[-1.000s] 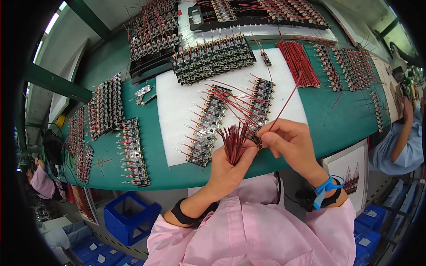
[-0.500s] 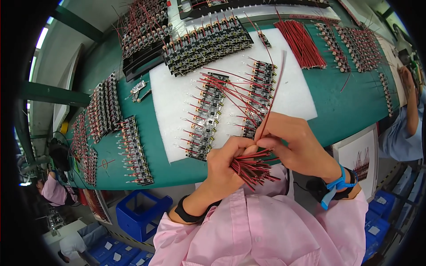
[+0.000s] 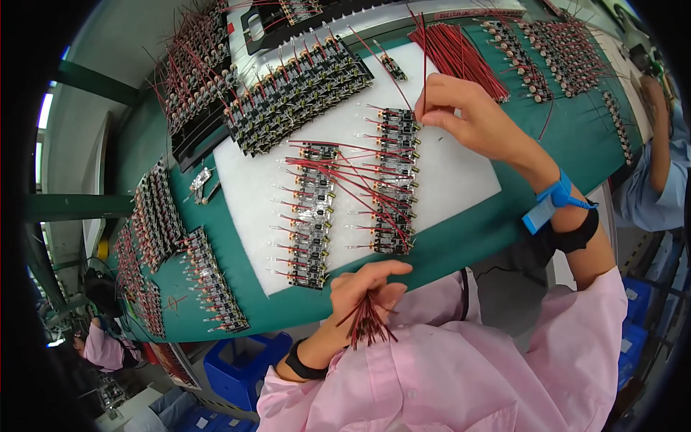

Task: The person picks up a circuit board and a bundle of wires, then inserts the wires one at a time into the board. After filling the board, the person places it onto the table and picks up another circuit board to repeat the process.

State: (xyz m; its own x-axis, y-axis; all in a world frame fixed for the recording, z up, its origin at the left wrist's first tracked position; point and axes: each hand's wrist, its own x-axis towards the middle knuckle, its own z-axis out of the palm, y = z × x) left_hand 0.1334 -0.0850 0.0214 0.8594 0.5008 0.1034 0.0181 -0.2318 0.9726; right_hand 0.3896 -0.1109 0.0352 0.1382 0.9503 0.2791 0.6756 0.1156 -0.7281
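Note:
My left hand (image 3: 350, 297) is closed around a bundle of red and black wires (image 3: 370, 325), low in front of my chest, with the index finger stretched out. Farther off, my right hand (image 3: 468, 115) pinches a single red wire (image 3: 425, 54) that stands up from the fingertips. Those fingertips are beside the far end of the right row of circuit boards (image 3: 394, 183). To its left lies a second row of boards (image 3: 309, 230). Red wires (image 3: 353, 180) stretch loosely across both rows. Under them is a white foam sheet (image 3: 464, 173).
A stack of boards (image 3: 302, 90) covers the foam's far left part, and a small single board (image 3: 392, 66) lies near it. A pile of red wires (image 3: 461, 61) is at the far right. More board rows (image 3: 216, 281) stand left on the green mat (image 3: 266, 320). A blue stool (image 3: 241, 363) is below.
My right hand has left my left hand and moved away to the far end of the right board row with a wire. My left hand has lowered with the bundle. The view has shifted.

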